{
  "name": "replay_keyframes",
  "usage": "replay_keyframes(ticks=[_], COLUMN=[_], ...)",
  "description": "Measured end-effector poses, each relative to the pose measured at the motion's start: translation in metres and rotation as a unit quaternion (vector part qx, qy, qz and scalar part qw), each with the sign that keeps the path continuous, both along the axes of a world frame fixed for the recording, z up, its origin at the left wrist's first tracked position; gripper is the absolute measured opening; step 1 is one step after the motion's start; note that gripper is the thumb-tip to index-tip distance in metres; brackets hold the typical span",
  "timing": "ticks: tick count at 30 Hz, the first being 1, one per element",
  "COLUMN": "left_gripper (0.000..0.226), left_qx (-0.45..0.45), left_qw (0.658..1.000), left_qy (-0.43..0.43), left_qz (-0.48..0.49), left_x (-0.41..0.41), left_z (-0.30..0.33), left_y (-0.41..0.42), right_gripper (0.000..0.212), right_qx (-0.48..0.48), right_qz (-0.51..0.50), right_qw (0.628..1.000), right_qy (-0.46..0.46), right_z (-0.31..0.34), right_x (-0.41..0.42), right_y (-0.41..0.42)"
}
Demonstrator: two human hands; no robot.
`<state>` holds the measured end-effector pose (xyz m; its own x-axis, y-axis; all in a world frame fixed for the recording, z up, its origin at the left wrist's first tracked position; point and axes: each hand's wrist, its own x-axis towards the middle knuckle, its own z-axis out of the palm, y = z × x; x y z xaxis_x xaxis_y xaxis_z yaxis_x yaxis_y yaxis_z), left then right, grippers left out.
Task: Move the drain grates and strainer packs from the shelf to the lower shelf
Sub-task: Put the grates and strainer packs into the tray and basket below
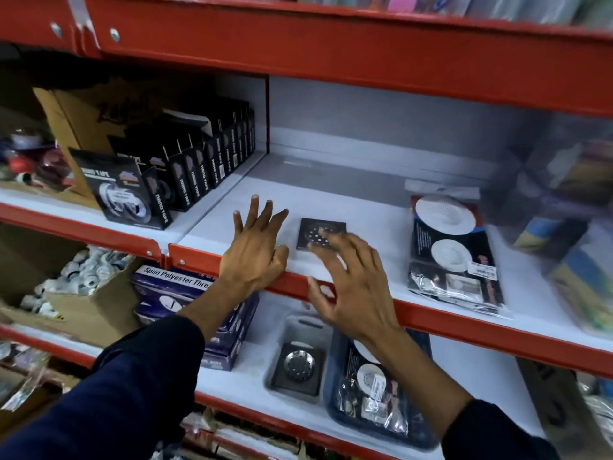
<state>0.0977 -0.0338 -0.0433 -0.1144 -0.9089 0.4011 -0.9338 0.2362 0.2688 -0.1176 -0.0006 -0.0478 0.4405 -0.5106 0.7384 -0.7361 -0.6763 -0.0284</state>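
Observation:
A small dark square drain grate (317, 231) lies flat on the white shelf (365, 207) near its red front edge. My right hand (348, 280) hovers open just in front of it, fingertips over its near side. My left hand (257, 247) is open, fingers spread, palm over the shelf's front lip to the left of the grate. A strainer pack (452, 252) with white round strainers lies to the right on the same shelf. On the lower shelf (232, 383) sit a packaged steel drain grate (297, 361) and another strainer pack (374, 390).
Black nano tape boxes (185, 174) stand left of a white divider. Blurred bagged goods (570, 207) fill the right end of the shelf. A blue thread box (185, 293) sits on the lower shelf's left, beside a carton of white fittings (83, 273).

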Motion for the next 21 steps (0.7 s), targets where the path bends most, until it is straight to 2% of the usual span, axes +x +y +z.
replay_keyframes(ticks=[3,6,9,12,18,21], left_gripper=[0.077,0.079,0.080,0.080,0.079,0.080], left_qx=[-0.001,0.010,0.015,0.014,0.007,0.007], left_qw=[1.000,1.000,0.999,0.999,0.999,0.999], left_qy=[-0.006,-0.013,-0.017,-0.016,-0.020,-0.017], left_qz=[0.007,0.017,0.022,0.024,0.028,0.027], left_x=[-0.001,-0.001,-0.001,-0.001,0.000,-0.001], left_z=[0.000,0.000,-0.001,-0.001,-0.001,0.001], left_y=[0.000,0.000,-0.002,-0.003,-0.004,-0.004], right_gripper=[0.073,0.089,0.096,0.094,0.095,0.096], right_qx=[0.154,0.284,0.354,0.360,0.304,0.241], right_qz=[-0.082,-0.073,-0.053,-0.044,-0.037,-0.044], right_qw=[0.983,0.947,0.910,0.899,0.924,0.951], right_qy=[0.052,0.129,0.211,0.247,0.230,0.191], right_z=[0.024,0.033,0.036,0.036,0.040,0.048], right_x=[0.003,0.003,0.003,0.005,-0.001,-0.008], right_y=[-0.030,-0.068,-0.100,-0.118,-0.111,-0.090])
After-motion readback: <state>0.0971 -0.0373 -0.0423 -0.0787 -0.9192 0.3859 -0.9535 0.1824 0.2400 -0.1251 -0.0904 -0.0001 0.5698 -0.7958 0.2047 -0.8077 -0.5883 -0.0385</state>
